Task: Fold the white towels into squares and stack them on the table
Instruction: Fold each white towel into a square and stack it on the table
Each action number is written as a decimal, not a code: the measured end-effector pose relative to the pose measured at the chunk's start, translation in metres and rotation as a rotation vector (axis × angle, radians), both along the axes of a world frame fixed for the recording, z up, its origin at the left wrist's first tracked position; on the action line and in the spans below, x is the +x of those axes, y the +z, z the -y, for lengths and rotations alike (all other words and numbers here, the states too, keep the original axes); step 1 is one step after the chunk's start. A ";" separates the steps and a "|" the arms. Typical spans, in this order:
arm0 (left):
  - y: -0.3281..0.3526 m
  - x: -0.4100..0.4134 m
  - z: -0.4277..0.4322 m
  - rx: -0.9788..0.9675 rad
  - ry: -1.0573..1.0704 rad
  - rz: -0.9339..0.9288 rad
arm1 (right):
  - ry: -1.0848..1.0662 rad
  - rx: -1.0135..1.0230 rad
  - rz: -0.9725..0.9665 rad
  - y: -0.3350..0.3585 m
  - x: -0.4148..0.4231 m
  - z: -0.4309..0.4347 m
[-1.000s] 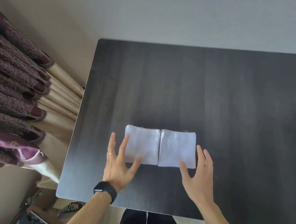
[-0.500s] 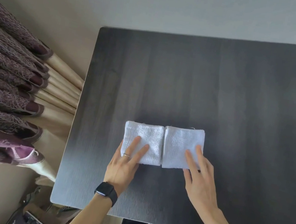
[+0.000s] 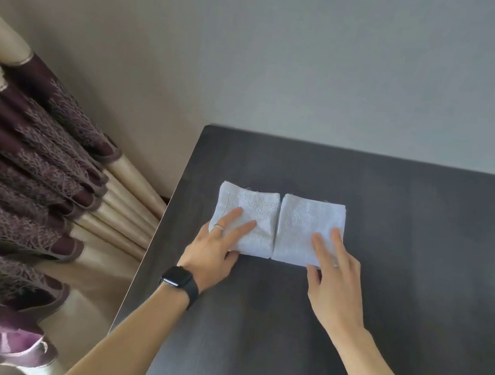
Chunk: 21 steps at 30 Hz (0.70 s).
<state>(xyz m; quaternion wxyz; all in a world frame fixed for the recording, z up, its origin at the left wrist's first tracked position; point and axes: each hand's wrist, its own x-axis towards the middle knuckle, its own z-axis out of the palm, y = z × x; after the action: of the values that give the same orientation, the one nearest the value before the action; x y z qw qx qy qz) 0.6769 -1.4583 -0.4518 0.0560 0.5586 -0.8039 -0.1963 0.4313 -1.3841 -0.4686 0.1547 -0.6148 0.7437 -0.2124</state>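
Both hands have advanced from a hovering position at the near edge of the towels, one second ago, to resting on top of them, and the tabletop now sits lower in the head view. Two folded white towels lie flat side by side on the tabletop, their inner edges touching or nearly touching along a straight seam; neither is stacked on the other. The left towel [image 3: 249, 210] and the right towel [image 3: 306, 226] are roughly square and similar in size, and both sit toward the left part of the tabletop [image 3: 426, 280], nearer its far edge than the near one. The left hand [image 3: 213, 253] is open, with straight fingers laid flat on the near left portion of the left towel and the thumb at the towel's near edge. The right hand [image 3: 336, 285] is likewise open, with straight fingers pressed flat on the near right portion of the right towel and the thumb at its near edge. A ring [image 3: 219, 226] is worn on one finger of the left hand, and a black watch [image 3: 180, 283] is worn on the left wrist. Both forearms are bare. Beyond the left edge of the tabletop hang pleated curtains [image 3: 31, 172] in dark purple and beige. A plain pale wall [image 3: 325, 54] rises behind the tabletop.
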 end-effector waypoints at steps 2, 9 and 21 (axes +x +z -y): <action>0.001 0.001 0.038 -0.005 -0.037 0.052 | 0.011 0.010 -0.019 0.003 0.001 0.031; 0.001 0.002 0.138 -0.062 -0.102 0.210 | 0.035 0.070 -0.081 0.013 0.005 0.126; 0.005 -0.006 0.227 -0.101 -0.195 0.282 | 0.002 0.067 -0.161 0.005 -0.001 0.208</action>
<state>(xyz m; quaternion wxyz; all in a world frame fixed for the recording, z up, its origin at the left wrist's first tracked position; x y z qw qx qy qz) 0.6711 -1.6856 -0.4468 -0.0488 0.4965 -0.8629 -0.0799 0.4298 -1.5920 -0.4633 0.1150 -0.6250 0.7599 -0.1372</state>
